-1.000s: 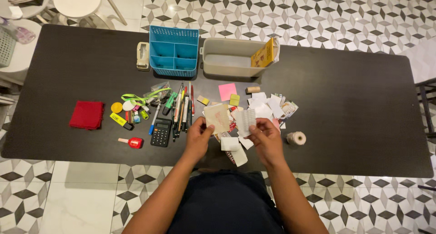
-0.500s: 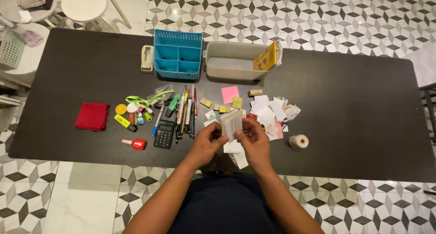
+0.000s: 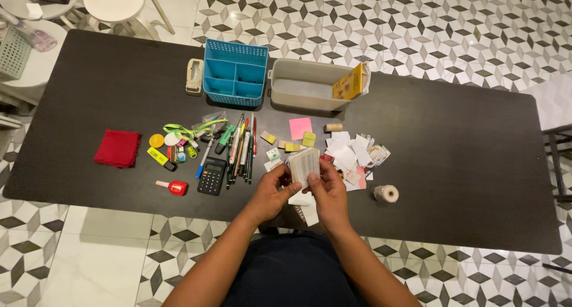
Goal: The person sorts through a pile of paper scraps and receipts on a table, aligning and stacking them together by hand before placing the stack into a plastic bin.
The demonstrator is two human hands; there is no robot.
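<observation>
- Lying at the far left of the black tabletop (image 3: pixel 453 140), a folded red cloth (image 3: pixel 117 148) sits well apart from the rest of the clutter.
- Next come small coloured items: a yellow highlighter (image 3: pixel 159 158), a green lanyard (image 3: pixel 189 129) and a red-capped bottle (image 3: pixel 173 187) on its side.
- A black calculator (image 3: pixel 212 176) lies just beside a row of pens and pencils (image 3: pixel 241 145), which point toward the back edge.
- Behind them stand a beige tape dispenser (image 3: pixel 193 76), a blue divided basket (image 3: pixel 235 73) and a grey bin (image 3: pixel 310 85) with a yellow packet (image 3: pixel 348 82) leaning inside its right end.
- The left hand (image 3: pixel 269 194) holds the near left edge of a small stack of white cards (image 3: pixel 304 164), fingers closed on it, thumb on top.
- The right hand (image 3: pixel 329 194) pinches the stack's right edge, fingers together on the cards; the stack is raised just above the tabletop, near its front edge at centre.
- Judged from this grip, squaring the stack goes best with both thumbs pressing lightly while the edges are aligned, so that no card slips out.
- Right of the hands lie loose paper scraps (image 3: pixel 351 153), a pink sticky pad (image 3: pixel 300 128), a cork (image 3: pixel 333 127) and a spool of twine (image 3: pixel 386 193).
</observation>
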